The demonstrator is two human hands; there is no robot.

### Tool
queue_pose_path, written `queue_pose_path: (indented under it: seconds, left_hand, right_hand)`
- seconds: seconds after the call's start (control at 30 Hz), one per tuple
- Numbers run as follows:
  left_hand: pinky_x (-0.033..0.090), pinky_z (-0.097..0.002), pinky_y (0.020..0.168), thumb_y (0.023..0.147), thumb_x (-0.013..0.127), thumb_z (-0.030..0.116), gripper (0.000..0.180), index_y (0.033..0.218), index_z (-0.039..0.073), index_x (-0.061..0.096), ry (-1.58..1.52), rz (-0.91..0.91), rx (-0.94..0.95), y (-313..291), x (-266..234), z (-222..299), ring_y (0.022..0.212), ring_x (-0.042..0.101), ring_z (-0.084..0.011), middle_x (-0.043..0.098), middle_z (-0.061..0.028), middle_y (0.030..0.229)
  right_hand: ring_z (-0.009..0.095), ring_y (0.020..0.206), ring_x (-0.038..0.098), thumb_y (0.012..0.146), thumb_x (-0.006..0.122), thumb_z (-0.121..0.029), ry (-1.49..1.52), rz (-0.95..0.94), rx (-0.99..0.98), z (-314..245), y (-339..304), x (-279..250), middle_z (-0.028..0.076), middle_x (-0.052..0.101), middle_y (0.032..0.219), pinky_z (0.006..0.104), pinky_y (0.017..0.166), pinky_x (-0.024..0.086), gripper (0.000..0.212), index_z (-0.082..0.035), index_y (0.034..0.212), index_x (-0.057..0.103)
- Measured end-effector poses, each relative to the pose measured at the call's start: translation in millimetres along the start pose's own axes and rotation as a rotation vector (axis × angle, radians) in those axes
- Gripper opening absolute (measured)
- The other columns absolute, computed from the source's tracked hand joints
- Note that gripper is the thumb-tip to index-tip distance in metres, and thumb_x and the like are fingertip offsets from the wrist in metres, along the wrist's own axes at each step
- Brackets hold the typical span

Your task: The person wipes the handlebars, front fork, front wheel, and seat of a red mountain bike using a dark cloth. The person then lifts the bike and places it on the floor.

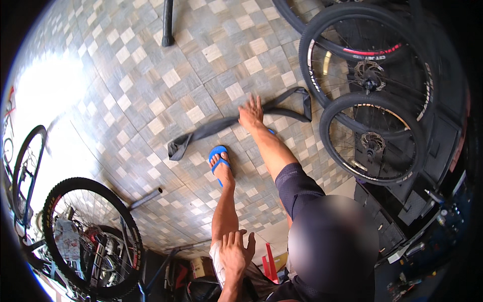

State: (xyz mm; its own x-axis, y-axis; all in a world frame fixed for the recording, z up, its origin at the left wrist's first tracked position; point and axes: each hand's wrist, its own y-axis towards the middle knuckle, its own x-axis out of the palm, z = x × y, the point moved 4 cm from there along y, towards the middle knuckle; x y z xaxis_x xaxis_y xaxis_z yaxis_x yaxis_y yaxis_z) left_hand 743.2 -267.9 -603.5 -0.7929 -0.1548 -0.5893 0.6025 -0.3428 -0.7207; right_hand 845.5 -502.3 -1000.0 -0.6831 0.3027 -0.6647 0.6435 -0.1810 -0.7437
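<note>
A limp black bicycle inner tube (211, 129) lies across the tiled floor, its left end flattened and its right end bent into a loop. Over its middle, my right hand (251, 114) reaches down with fingers stretched and somewhat apart; whether the palm touches the rubber I cannot tell. My left hand (233, 253) rests on my bent left leg near the knee, back upward, thumb out to the side, holding nothing. My left foot in a blue flip-flop (219, 151) stands just below the tube. Behind my right forearm a bit of the other blue flip-flop (271, 132) shows.
Bicycle wheels with tyres and disc rotors, such as a small wheel (372, 138), lie at the right on black panels (437, 131). A bicycle with a knobbly tyre (53, 236) is at the lower left. A dark post (168, 25) meets the floor at the top.
</note>
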Motion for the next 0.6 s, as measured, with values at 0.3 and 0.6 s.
queue_pose_path:
  seconds: [0.3, 0.6]
  left_hand:
    - [0.053, -0.048, 0.089, 0.089, 0.074, 0.03, 0.029, 0.104, 0.006, 0.071, -0.243, -0.102, -0.182, -15, -8, -23, 0.102, 0.067, -0.0387, 0.07, -0.0184, 0.099]
    - [0.03, -0.0602, 0.117, 0.063, 0.096, 0.038, 0.13, 0.163, 0.009, 0.018, -0.057, 0.147, 0.593, -27, -198, 103, 0.149, 0.021, -0.053, 0.015, -0.0352, 0.162]
  right_hand:
    - [0.041, 0.095, 0.069, 0.084, 0.073, -0.032, 0.704, 0.119, -0.11, 21, -194, -51, 0.016, 0.072, 0.097, 0.0548, 0.083, 0.049, 0.037, -0.011, 0.109, 0.055]
    - [0.037, 0.088, 0.063, 0.077, 0.07, -0.022, 0.728, 0.319, -0.255, 35, -442, -307, 0.012, 0.064, 0.085, 0.0463, 0.078, 0.046, 0.027, -0.01, 0.096, 0.055]
